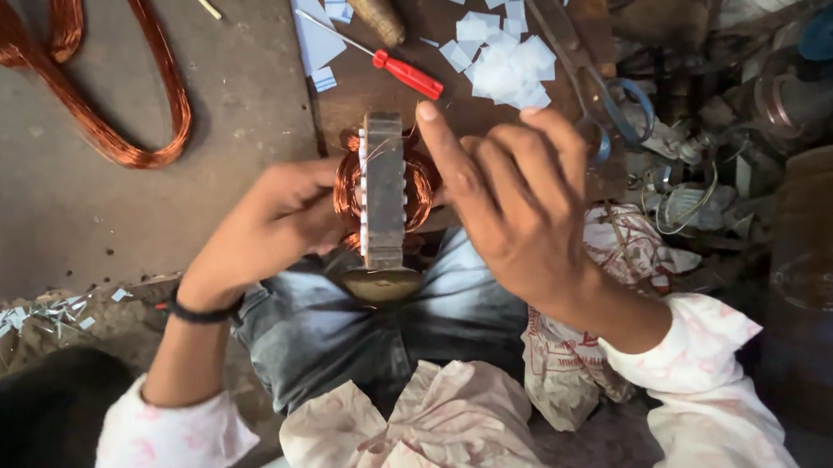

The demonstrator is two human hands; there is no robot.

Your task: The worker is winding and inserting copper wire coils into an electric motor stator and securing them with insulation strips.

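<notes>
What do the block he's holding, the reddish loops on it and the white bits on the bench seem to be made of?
The block looks like stacked grey steel plates: dull metallic, with ridged, slotted edges. The loops look like copper wire, shiny orange-brown fine strands, matching the loose coil on the floor. The white bits seem to be thin paper or insulating sheet: flat, matte, cut in squares. The left hand and right hand grip the block.

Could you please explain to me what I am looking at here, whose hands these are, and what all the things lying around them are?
This one picture comes from a camera on the person's head, looking down. No machine: two bare hands. The left hand and right hand hold a metal motor core wound with copper wire, upright over the lap. Ahead lie a red-handled screwdriver, white paper scraps, scissors and a loop of copper wire on the grey floor.
</notes>
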